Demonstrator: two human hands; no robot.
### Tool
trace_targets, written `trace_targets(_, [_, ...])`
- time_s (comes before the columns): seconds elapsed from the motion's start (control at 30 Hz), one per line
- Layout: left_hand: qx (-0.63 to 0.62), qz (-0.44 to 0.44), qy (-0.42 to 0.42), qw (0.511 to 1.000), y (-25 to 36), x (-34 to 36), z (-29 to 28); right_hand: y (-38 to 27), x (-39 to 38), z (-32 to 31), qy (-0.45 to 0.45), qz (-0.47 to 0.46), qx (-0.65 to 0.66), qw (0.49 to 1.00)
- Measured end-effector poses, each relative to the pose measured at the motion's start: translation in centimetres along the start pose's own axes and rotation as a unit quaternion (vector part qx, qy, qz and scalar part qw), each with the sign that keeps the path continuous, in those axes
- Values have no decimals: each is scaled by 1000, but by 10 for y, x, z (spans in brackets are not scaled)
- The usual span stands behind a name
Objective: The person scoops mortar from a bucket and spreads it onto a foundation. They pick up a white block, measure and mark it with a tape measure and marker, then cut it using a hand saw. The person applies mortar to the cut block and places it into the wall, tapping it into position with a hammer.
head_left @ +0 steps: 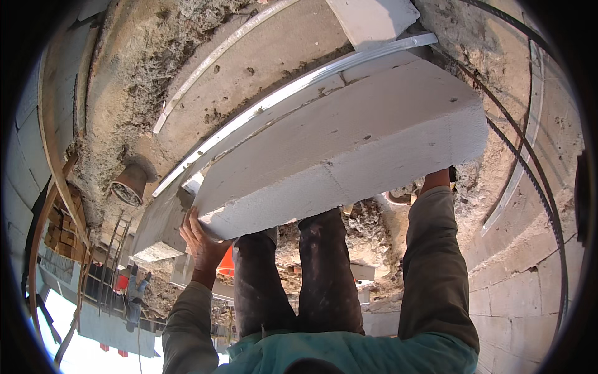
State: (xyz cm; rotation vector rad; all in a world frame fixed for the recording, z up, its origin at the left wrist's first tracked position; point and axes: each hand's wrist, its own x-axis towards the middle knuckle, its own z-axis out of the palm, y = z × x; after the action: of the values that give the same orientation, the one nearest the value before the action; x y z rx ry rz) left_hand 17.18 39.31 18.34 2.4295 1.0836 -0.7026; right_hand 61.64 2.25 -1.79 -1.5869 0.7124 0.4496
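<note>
- Teal shirt (324, 352) lies nearest the lens, at six o'clock; we note dark trousers (327, 274) just beyond.
- Pale block (349, 134) extends from the centre toward one o'clock. We find it lengthwise across the body, which we judge lets both arms share its weight.
- Left hand (205, 246), at eight o'clock: fingers slightly parted and curled about the block's near left corner, holding it, we consider, to steady that end.
- Right hand (437, 180), at three o'clock: mostly hidden behind the block's near right side; we cannot tell its grip or how far closed it is.
- Metal bar (398, 45) runs past the far side, nine to one o'clock; we cannot confirm contact.
- Orange container (226, 263) shows just beside the left wrist, toward seven o'clock.
</note>
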Motion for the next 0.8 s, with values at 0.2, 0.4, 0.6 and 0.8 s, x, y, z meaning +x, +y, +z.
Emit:
trace_targets(0.2, [-8, 11, 5, 1000, -11, -5, 6, -9, 4, 4, -12, -10, -9, 1000])
trace_targets(0.4, [-30, 25, 20, 999, -4, 0, 1, -15, 11, -3, -15, -12, -27, 999])
trace_targets(0.6, [-28, 37, 24, 999, -9, 0, -2, -14, 12, -4, -24, -2, -45, 999])
trace_targets(0.8, [-16, 47, 18, 999, -11, 11, -6, -16, 14, -5, -15, -4, -38, 999])
